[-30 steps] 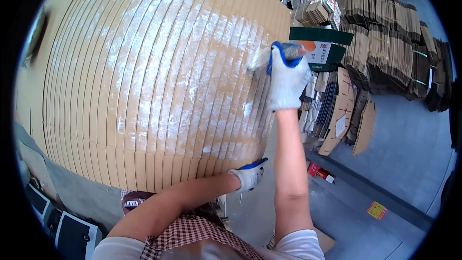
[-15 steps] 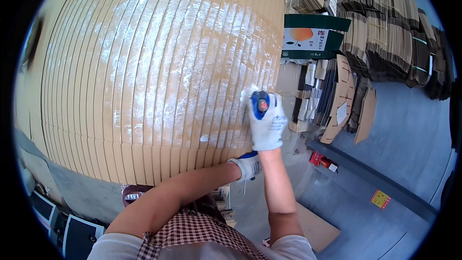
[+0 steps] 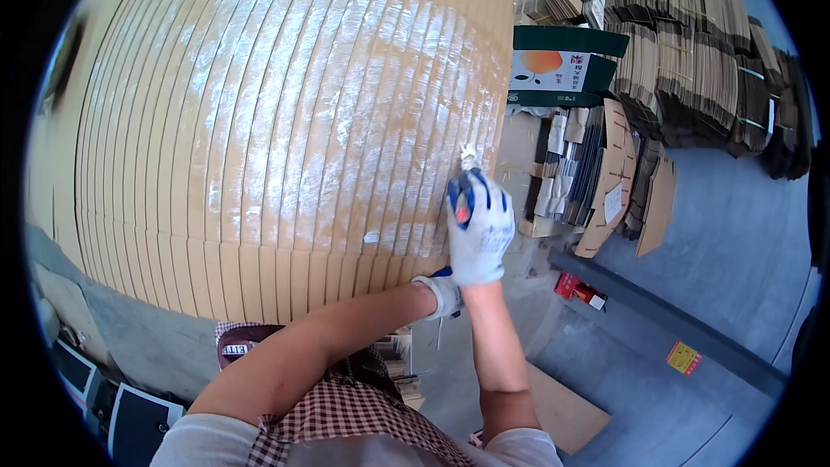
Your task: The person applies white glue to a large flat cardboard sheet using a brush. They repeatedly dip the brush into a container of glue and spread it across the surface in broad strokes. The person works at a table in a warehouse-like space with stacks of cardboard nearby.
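Overlapping tan cardboard sheets (image 3: pixel 259 281) are fanned out in narrow steps before me, with smeared white, wet-looking paste (image 3: pixel 285 138) across their middle. My right hand (image 3: pixel 482 238), in a white and blue glove, is closed around a brush (image 3: pixel 468 157). Its whitish bristles touch the sheets near their right edge, and a red spot shows at the handle's end. Crossing beneath my right wrist, my gloved left hand (image 3: pixel 443 296) is at the sheets' near right corner. Its fingers are hidden, so whether it grips the cardboard cannot be made out.
Bundled stacks of flattened cardboard (image 3: pixel 692 60) fill the far right. Closer stand a green box with a fruit picture (image 3: pixel 553 69) and upright cardboard pieces (image 3: pixel 609 182). A dark rail (image 3: pixel 666 307) crosses the floor at right, beside a small red box (image 3: pixel 579 288).
The brush has tipped, and its bristles now point away from me near the right edge. My right hand has come slightly nearer to me; my left hand has shifted slightly left.
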Available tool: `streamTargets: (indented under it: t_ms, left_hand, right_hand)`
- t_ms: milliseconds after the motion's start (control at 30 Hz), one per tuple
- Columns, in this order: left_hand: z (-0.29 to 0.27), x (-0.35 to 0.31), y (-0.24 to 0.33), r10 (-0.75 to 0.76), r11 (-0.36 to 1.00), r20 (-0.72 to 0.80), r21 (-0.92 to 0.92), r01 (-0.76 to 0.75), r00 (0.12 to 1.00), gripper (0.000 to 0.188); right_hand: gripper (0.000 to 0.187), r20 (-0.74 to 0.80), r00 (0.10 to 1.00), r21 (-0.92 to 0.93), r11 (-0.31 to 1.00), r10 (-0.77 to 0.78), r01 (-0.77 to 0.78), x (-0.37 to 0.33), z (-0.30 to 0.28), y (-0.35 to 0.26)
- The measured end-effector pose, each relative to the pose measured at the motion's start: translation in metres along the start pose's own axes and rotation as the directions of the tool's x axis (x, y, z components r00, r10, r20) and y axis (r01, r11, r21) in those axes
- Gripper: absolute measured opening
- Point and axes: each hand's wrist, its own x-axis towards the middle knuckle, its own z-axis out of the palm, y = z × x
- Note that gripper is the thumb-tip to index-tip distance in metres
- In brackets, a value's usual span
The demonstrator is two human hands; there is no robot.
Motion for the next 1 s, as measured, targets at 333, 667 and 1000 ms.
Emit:
streamTargets:
  t_ms: [333, 667, 1000]
  left_hand:
    - [-0.036, -0.005, -0.015, 0.003, 1.000, 0.176, 0.017, -0.007, 0.984, 0.042]
    - [-0.047, -0.089, -0.003, 0.077, 0.980, -0.106, -0.173, -0.095, 0.991, 0.032]
    - [-0.096, -0.390, -0.027, -0.631, 0.760, -0.437, -0.182, 0.623, 0.641, 0.036]
  right_hand:
    - [0.037, 0.026, 0.967, 0.078, 0.963, 0.255, -0.257, -0.003, -0.012, 0.031]
    - [0.033, 0.188, 0.973, 0.482, 0.876, -0.134, 0.028, -0.043, -0.054, -0.050]
    - [0.034, 0.151, 0.977, 0.335, 0.938, -0.151, 0.093, -0.071, -0.027, -0.067]
